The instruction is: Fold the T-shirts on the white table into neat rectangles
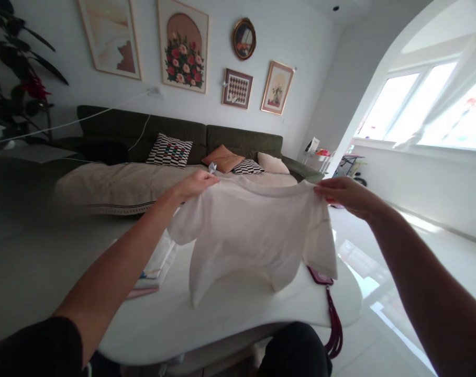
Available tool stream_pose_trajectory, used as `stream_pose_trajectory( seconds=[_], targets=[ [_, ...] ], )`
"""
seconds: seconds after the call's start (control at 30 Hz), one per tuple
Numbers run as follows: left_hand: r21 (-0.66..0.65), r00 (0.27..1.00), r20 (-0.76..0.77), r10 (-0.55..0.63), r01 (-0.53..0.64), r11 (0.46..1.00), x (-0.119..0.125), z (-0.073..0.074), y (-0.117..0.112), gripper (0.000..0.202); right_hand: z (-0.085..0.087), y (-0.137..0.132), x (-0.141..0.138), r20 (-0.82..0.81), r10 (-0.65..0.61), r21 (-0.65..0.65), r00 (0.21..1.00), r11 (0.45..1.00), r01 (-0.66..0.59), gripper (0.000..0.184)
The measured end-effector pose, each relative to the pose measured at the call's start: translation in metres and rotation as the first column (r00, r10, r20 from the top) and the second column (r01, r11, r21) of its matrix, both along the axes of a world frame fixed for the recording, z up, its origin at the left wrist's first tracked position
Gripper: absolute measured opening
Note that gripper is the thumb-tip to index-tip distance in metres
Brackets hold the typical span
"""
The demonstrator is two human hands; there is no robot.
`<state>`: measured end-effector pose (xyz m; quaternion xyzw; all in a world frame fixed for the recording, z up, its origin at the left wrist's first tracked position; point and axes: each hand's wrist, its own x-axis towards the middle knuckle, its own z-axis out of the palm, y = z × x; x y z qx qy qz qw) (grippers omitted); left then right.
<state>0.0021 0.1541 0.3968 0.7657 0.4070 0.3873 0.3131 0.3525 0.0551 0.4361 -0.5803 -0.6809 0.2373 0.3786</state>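
A white short-sleeved T-shirt (249, 230) hangs spread between my two hands, above a white table (238, 309). Its left shoulder is pinched in my left hand (198, 183), its right shoulder in my right hand (340, 195). The neckline runs along the top, and the hem hangs low over the tabletop. Behind my left forearm lies a stack of folded clothes (159, 262), partly hidden. Near the right sleeve, a dark red phone (321, 276) shows from under the shirt, its strap (334, 324) draped over the table edge.
Beyond the table stands a dark green sofa (143, 123) with a beige cover (100, 183) and several cushions. My knee (296, 351) is close to the table's near edge. Glossy floor (395, 293) lies to the right, and a plant (21, 68) stands at far left.
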Motion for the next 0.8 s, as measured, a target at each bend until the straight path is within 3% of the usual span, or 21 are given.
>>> stream_pose_trajectory(
  seconds=[0.1,0.27,0.33,0.4,0.5,0.57,0.67,0.7,0.8],
  targets=[
    [-0.177,0.994,0.005,-0.111,0.11,0.978,-0.006,-0.007,0.007,0.037,-0.015,0.01,-0.001,-0.199,0.034,-0.148,0.979,0.987,-0.065,0.034],
    [-0.096,0.972,-0.174,-0.157,0.142,0.985,-0.022,-0.001,0.01,0.033,-0.022,0.017,0.001,-0.402,0.017,-0.064,0.916,0.997,-0.046,0.03],
    [0.012,0.958,-0.256,-0.131,0.139,0.99,-0.023,0.003,0.012,0.031,-0.018,0.017,0.003,-0.327,0.008,-0.04,0.945,0.999,-0.022,0.03],
    [0.185,0.955,-0.291,-0.048,0.105,0.977,-0.021,0.007,0.013,0.031,-0.01,0.016,0.003,-0.098,-0.092,0.027,0.991,0.995,0.096,0.026],
    [0.474,0.951,-0.26,0.166,-0.024,0.88,-0.013,0.017,0.014,0.031,0.003,0.013,-0.003,0.181,-0.312,0.18,0.933,0.943,0.28,0.014],
    [0.621,0.942,-0.176,0.286,-0.119,0.775,-0.007,0.027,0.013,0.031,0.009,0.012,-0.01,0.145,-0.345,0.171,0.927,0.932,0.32,0.012],
    [0.741,0.932,0.014,0.361,-0.252,0.622,0.002,0.042,0.009,0.031,0.009,0.016,-0.017,0.052,-0.272,0.132,0.961,0.956,0.263,0.008],
    [0.756,0.925,0.071,0.373,-0.293,0.585,0.004,0.047,0.007,0.031,0.007,0.017,-0.017,0.099,-0.251,0.159,0.963,0.959,0.234,0.002],
    [0.764,0.903,0.15,0.403,-0.364,0.532,0.006,0.055,-0.001,0.033,-0.004,0.022,-0.015,0.415,-0.25,0.271,0.875,0.952,0.144,0.019]
  ],
)
